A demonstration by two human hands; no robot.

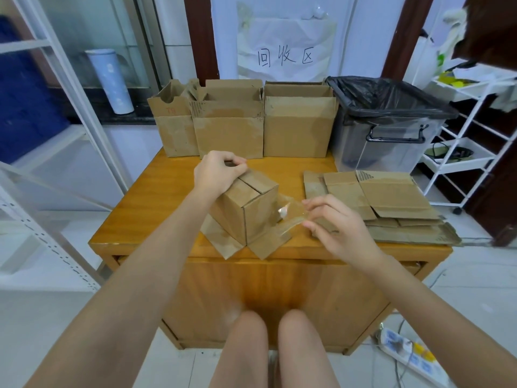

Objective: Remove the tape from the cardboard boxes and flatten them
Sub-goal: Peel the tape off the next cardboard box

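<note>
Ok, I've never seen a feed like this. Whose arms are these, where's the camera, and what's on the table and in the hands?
There is no machine here: a person wears one camera on the head, looking down at their own arms. The left hand grips the top of a small box on the wooden table. The right hand pinches a clear tape strip that runs back to that box. Three open boxes stand at the back, flattened cardboard lies to the right, and a lined bin stands behind it.

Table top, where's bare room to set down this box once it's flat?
Bare wood lies left of the held box, toward the table's left edge, and between it and the standing boxes. The right side is crowded with flattened cardboard.
</note>
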